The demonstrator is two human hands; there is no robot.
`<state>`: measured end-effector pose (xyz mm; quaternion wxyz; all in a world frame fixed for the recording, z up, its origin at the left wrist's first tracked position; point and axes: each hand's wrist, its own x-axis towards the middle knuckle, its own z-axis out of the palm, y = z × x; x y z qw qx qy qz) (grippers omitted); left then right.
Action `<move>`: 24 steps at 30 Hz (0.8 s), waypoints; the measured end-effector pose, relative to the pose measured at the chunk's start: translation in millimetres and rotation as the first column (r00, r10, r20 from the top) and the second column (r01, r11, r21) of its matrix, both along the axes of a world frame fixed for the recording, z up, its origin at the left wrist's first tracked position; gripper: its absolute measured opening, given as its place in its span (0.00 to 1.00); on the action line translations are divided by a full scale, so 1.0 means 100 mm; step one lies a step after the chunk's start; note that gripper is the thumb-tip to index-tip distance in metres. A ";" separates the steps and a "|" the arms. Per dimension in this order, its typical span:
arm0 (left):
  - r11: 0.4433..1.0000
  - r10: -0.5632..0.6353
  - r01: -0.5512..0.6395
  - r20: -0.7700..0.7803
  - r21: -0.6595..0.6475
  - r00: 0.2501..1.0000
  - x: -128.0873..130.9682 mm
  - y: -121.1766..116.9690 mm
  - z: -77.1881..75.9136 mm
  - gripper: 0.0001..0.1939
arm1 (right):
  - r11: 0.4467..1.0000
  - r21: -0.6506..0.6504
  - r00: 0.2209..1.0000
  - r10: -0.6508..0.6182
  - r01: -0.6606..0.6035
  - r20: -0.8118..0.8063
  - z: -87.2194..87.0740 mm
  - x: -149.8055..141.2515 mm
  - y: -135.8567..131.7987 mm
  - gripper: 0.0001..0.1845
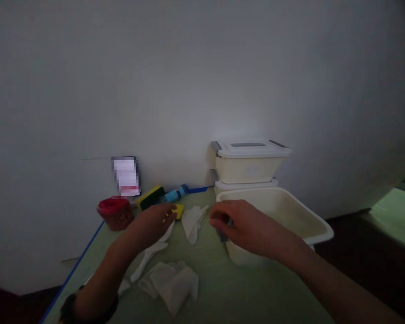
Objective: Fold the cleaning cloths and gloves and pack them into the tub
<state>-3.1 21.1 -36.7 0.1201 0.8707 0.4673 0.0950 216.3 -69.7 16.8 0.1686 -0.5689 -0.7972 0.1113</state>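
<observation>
My left hand (160, 218) reaches over the table with its fingers loosely bent and apart. Just beyond its fingertips is a small yellow piece (179, 211), perhaps a sponge; whether they touch I cannot tell. My right hand (234, 222) is in front of the near left side of an open white plastic bin (238, 256). Its fingers curl in close to the thumb, and nothing shows between them. Between the hands lies a folded white cloth (193, 222). Nearer to me are a crumpled white cloth (173, 283) and a white-handled item (148, 258), partly hidden by my left forearm.
Against the wall, a lidded cream storage box (251, 167) is stacked on another. At the table's back left are a red woven basket (116, 218), a yellow and dark green sponge (151, 198), a blue-labelled bottle (175, 193) and a blurred upright screen (126, 175).
</observation>
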 end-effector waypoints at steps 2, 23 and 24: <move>0.999 0.016 -0.018 -0.026 -0.050 1.000 -0.22 -0.09 -0.06 0.18 | 0.996 0.005 0.996 0.086 -0.086 -0.004 -0.01 -0.15 0.00 0.11; 0.987 0.150 -0.141 0.141 -0.074 0.979 -0.61 -0.03 -0.31 0.13 | 0.999 0.042 0.989 -0.024 0.030 -0.143 -1.25 -0.81 0.41 0.17; 0.986 0.168 -0.166 0.170 -0.023 0.971 -0.55 -0.03 -0.38 0.15 | 0.997 0.060 0.984 -0.044 0.055 -0.171 -1.30 -0.82 0.43 0.18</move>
